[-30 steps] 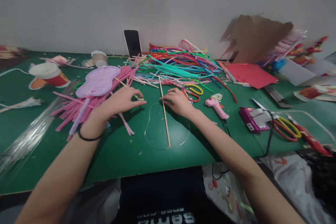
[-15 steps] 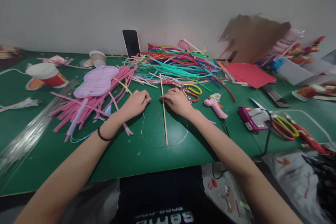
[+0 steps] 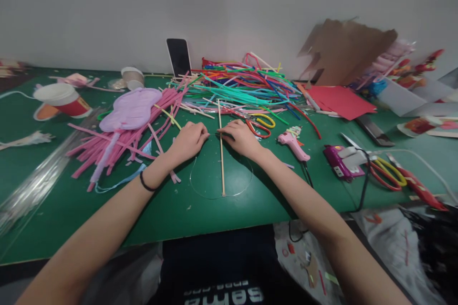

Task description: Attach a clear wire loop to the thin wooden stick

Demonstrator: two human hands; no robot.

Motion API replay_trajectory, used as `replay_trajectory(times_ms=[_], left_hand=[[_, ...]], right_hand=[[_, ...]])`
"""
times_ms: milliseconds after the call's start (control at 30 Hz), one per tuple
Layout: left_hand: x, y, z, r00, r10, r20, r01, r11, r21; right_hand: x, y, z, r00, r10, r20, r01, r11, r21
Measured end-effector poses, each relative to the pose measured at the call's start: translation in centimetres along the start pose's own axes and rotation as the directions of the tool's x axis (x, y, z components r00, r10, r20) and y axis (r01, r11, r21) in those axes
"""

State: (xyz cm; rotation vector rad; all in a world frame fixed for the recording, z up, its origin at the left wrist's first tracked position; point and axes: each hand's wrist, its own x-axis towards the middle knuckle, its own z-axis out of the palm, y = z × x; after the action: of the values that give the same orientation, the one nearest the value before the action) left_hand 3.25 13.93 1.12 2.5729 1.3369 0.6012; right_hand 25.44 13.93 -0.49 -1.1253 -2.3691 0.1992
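A thin wooden stick lies on the green table, pointing away from me. A thin wire loop lies under it, curving out to both sides. My left hand rests just left of the stick with fingers curled in a pinch at the loop's upper end. My right hand sits just right of the stick, fingers bent and pinched at the same spot. What the fingertips hold is too thin to name for sure.
A pile of pink strips with a lilac foam shape lies left. Coloured pipe cleaners heap behind the hands, near a phone. Yellow-handled scissors, a pink glue gun, red paper and cups surround.
My left hand moved right from the pink strips to the stick and closed beside my right hand. The wire loop has shifted slightly.
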Motion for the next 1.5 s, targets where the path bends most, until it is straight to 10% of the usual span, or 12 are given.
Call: replay_trajectory(times_ms=[1500], left_hand=[[0.2,0.1,0.3,0.999,0.039,-0.03,-0.038,0.999,0.037]], right_hand=[[-0.2,0.2,-0.9,1.0,0.024,-0.019,-0.024,0.999,-0.025]])
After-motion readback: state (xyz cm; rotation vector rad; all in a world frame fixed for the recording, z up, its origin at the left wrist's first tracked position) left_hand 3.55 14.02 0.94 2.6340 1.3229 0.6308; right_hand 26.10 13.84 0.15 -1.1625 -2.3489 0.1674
